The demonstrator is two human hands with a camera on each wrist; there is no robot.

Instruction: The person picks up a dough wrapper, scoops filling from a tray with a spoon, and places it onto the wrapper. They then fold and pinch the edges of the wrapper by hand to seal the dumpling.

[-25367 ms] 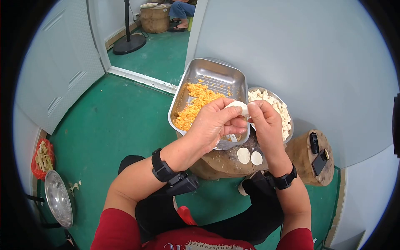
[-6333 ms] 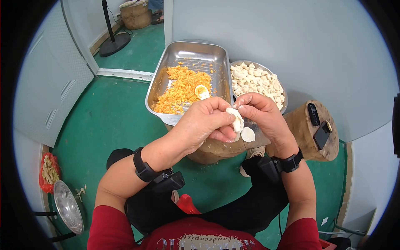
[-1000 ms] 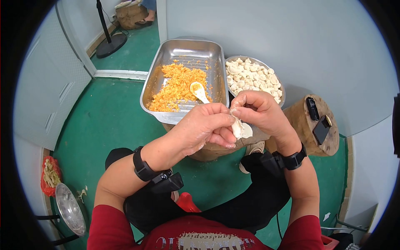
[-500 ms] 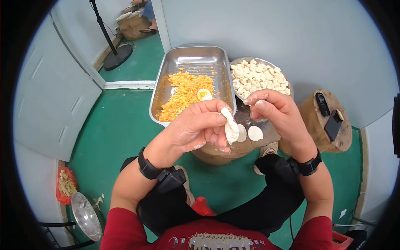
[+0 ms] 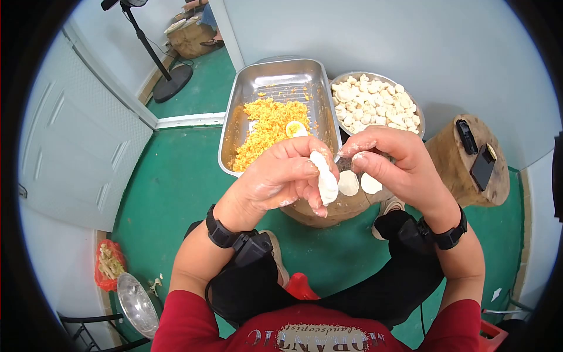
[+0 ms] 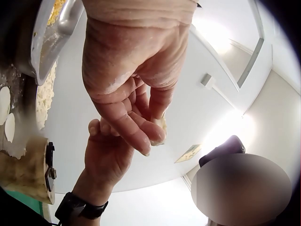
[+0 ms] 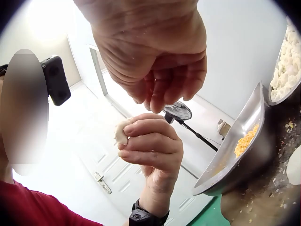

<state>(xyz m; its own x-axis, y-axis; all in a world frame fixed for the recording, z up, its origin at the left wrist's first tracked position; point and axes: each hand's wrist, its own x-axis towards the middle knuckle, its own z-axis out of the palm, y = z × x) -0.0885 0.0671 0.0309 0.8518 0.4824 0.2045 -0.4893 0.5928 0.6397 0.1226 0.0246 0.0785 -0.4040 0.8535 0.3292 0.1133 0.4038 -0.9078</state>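
My left hand [image 5: 278, 179] pinches a folded white dumpling [image 5: 326, 183] between thumb and fingers, above the front of a wooden stump [image 5: 314, 216]. In the right wrist view the same dumpling [image 7: 121, 133] shows a pale, crimped edge. Just to its right, my right hand [image 5: 404, 164] has loosely bent fingers with nothing between them. Two round dough wrappers, one [image 5: 348, 183] beside the other [image 5: 371, 184], lie on the stump below the hands. Behind the left hand, a white spoon [image 5: 297, 129] rests in orange-yellow filling [image 5: 264, 129] inside a metal tray [image 5: 281, 71].
A round metal bowl [image 5: 420, 122] heaped with dumplings [image 5: 375, 101] stands right of the tray, by the wall. A second stump [image 5: 494, 190] bears a phone [image 5: 482, 168] and a black device [image 5: 467, 137]. At left are a red bag [image 5: 109, 265], a steel bowl [image 5: 136, 303] and a door [image 5: 88, 141].
Long before, both hands held a flat wrapper; later a folded dumpling. One second ago both pinched its edge. Since then the right hand has let go and moved right; the left keeps hold.
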